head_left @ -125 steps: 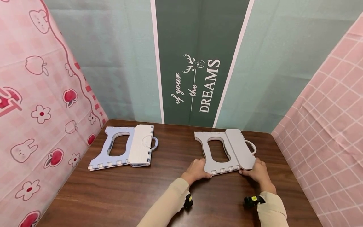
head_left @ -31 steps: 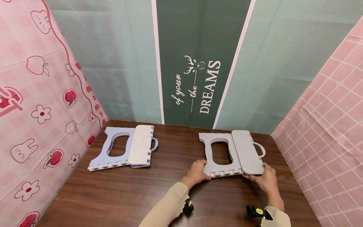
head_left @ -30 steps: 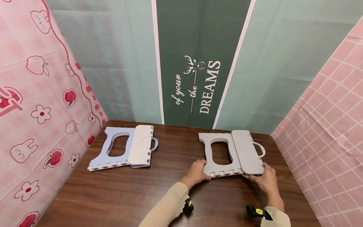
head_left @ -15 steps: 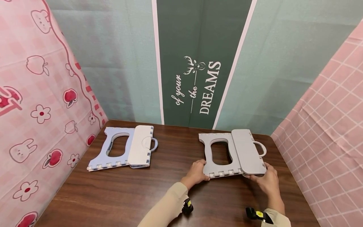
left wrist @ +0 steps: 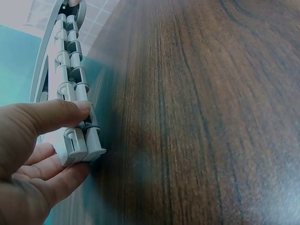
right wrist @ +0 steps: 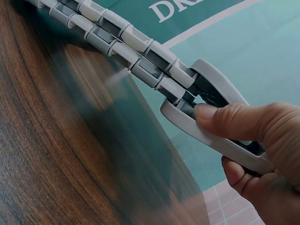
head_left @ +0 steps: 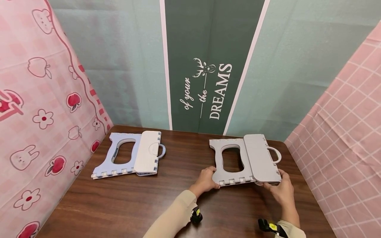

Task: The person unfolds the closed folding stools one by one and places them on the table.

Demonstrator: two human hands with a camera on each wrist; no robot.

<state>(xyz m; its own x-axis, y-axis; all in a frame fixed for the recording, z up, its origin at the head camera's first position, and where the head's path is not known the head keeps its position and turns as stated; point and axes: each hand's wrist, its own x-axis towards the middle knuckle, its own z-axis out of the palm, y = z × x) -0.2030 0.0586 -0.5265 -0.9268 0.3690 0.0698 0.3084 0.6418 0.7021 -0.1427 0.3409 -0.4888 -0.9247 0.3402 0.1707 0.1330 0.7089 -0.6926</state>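
A grey folding step stool, folded flat, spans both hands at the right of the table. My left hand grips its near corner at the leg end. Seen from the left wrist, the thumb lies over the hinged edge and the fingers curl underneath. My right hand pinches the near end of the seat part, thumb on the rim of one seat half. That seat end looks raised off the wood. On the left lies a blue and white folding step stool, also folded and untouched.
Both stools lie on a brown wooden table. A green curtain with lettering hangs behind it. Pink patterned cloth flanks the left side, pink checked cloth the right.
Since the earliest frame, the grey stool has shifted right and turned slightly, the right hand moving with it. Over the last half second its seat end has risen a little. The blue stool stays put.
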